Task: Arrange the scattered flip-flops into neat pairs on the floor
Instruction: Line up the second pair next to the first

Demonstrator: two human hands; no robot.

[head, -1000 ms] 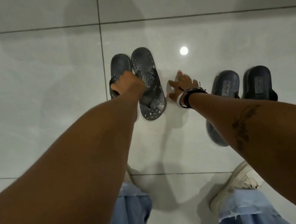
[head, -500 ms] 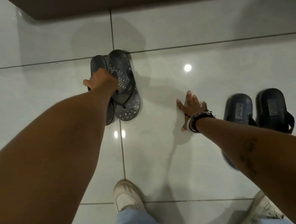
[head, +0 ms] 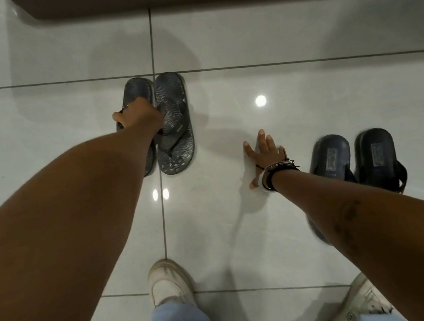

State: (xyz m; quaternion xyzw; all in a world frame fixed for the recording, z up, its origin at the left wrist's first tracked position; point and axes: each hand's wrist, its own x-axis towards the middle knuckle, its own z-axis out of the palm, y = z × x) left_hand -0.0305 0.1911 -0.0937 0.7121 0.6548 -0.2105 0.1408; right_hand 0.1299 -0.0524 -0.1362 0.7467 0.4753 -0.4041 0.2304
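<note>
Grey patterned flip-flops (head: 173,127) lie side by side on the tiled floor (head: 45,125), left hand (head: 139,117) gripping their straps; right hand (head: 264,155) rests spread flat beside dark slides (head: 357,160)

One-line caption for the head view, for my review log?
Left hand grips the grey flip-flop pair; right hand open on the floor beside the dark pair.

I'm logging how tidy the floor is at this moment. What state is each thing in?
Patterned flip-flops: side by side, touching, soles down.
Dark sandals: side by side, partly hidden by the right arm.
Left hand: gripping the patterned pair's straps.
Right hand: open, empty, fingers spread over the floor.
</note>
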